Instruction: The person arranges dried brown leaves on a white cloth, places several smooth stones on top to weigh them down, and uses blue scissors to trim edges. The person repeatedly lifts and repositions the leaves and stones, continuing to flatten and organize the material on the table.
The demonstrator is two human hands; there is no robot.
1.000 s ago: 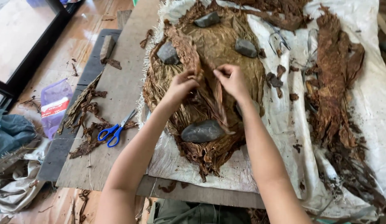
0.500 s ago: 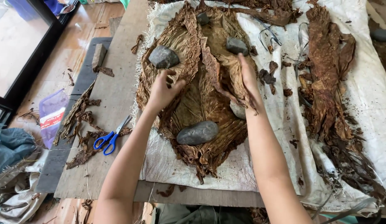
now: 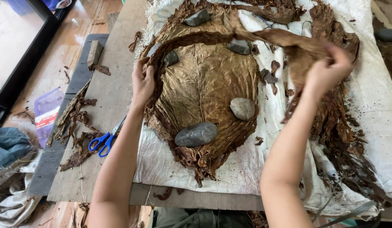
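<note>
You are stretching long dried brown leaf [image 3: 246, 38] in arc above flattened leaf pile [image 3: 204, 84], mid-board. Left hand [image 3: 142, 82] is pinching leaf's left end, fingers clamped on it, at pile's left edge. Right hand [image 3: 326, 69] is gripping leaf's right end, fist closed around bunched leaf, raised over right heap of loose leaves [image 3: 339, 126]. Grey stones [image 3: 196, 134] are weighing pile down, near and far. White sacking [image 3: 373, 97] is lying beneath. Blue-handled scissors [image 3: 101, 141] are resting left on wooden board [image 3: 111, 97], beside leaf scraps [image 3: 73, 122].
</note>
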